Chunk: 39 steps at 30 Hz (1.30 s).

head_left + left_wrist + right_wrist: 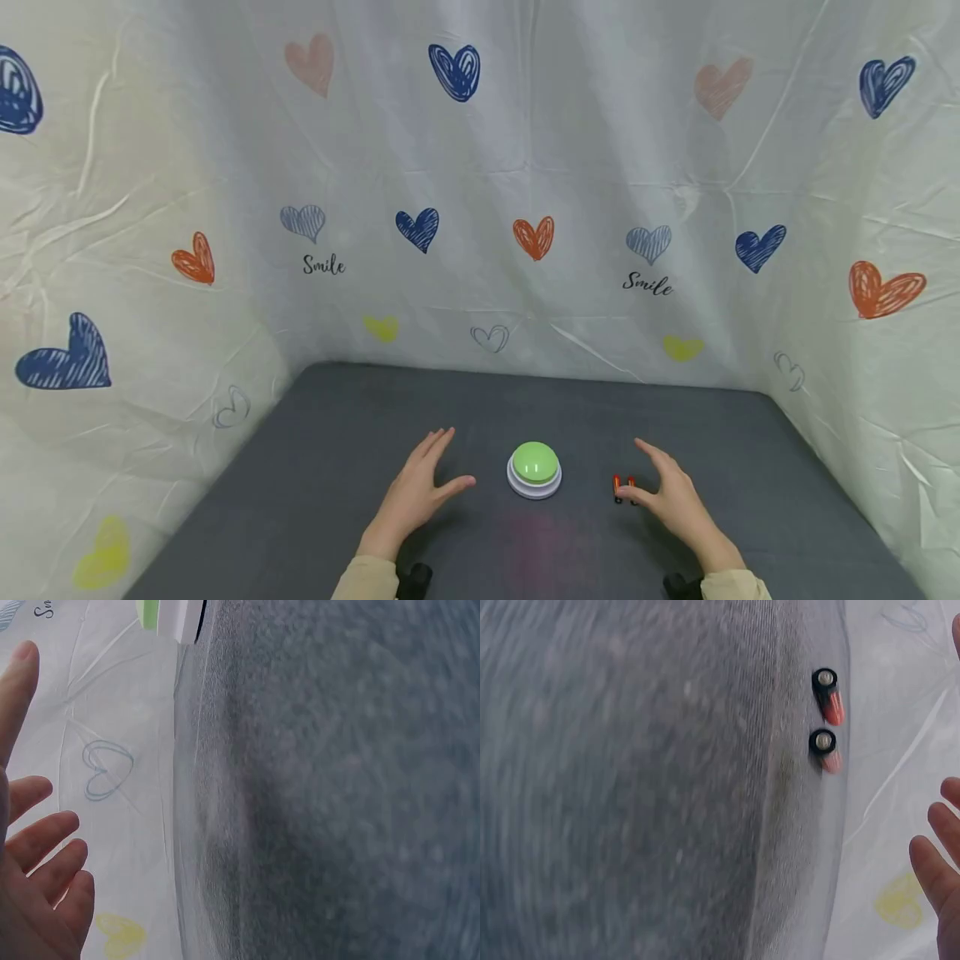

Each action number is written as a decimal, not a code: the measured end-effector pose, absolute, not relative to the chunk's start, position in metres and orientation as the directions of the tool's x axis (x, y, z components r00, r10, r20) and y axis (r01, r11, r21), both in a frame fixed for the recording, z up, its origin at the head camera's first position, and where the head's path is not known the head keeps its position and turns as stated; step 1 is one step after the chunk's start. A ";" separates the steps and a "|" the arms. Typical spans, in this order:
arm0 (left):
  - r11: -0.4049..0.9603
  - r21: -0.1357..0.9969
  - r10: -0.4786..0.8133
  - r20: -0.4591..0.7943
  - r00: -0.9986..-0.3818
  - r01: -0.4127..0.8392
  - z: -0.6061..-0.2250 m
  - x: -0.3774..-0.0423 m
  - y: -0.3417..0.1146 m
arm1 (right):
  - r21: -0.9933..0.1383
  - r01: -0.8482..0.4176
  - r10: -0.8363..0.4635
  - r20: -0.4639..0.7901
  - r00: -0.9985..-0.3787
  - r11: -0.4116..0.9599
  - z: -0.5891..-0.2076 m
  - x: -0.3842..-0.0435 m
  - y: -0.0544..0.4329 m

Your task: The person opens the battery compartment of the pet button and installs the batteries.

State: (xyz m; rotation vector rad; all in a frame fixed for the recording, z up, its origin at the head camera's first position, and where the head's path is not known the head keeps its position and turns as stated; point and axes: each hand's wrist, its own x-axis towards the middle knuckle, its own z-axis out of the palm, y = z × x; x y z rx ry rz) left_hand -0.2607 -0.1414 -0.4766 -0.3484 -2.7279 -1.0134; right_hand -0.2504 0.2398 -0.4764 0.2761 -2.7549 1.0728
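Both hands wide, green button [535, 463] in the middle!

And here you are over the dark grey tabletop [360, 400], with that button upright on its white base, green dome facing up. Make it the centre of your clock, as the head view has it. Out at nine, your left hand [415, 493] hangs above the surface, fingers [45, 836] extended and thumb stretched well away from them! Swing across to three and there's your right hand [678, 500], fingers and thumb spread too, a broad gap between them. Also towards three, but closer in, lie two batteries [617, 488], red-orange with black ends, side by side and just apart! Your right thumb crosses in front of the farther one in the head view, yet the right wrist view shows both lying clear of the hand, metal-tipped ends facing the camera. Down at six, a faint pink patch [536, 546] colours the tabletop. Beige sleeves [367, 577] at your wrists, and up at twelve, a white sheet [480, 158] scattered with blue, red and yellow hearts!
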 end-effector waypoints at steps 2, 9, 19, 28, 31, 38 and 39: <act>0.735 0.615 0.144 0.270 -0.952 0.286 -0.476 -0.262 -0.139 | -0.655 -0.231 -0.109 0.222 -0.969 0.719 -0.476 -0.253 0.237; 0.734 0.626 0.142 0.239 -0.960 0.265 -0.474 -0.269 -0.131 | -0.682 -0.248 -0.118 0.232 -0.965 0.688 -0.477 -0.261 0.225; 0.701 0.656 0.183 0.214 -0.960 0.280 -0.475 -0.277 -0.117 | -0.725 -0.277 -0.130 0.253 -0.959 0.631 -0.482 -0.271 0.199; 0.672 0.684 0.220 0.181 -0.958 0.284 -0.483 -0.278 -0.110 | -0.736 -0.279 -0.128 0.256 -0.958 0.616 -0.495 -0.274 0.179; 0.661 0.689 0.239 0.181 -0.954 0.297 -0.485 -0.279 -0.108 | -0.746 -0.291 -0.144 0.257 -0.956 0.600 -0.496 -0.276 0.175; 0.631 0.707 0.272 0.184 -0.945 0.319 -0.486 -0.287 -0.100 | -0.763 -0.319 -0.186 0.259 -0.948 0.562 -0.498 -0.282 0.167; 0.630 0.707 0.279 0.181 -0.943 0.322 -0.486 -0.287 -0.099 | -0.765 -0.318 -0.195 0.251 -0.948 0.560 -0.498 -0.283 0.166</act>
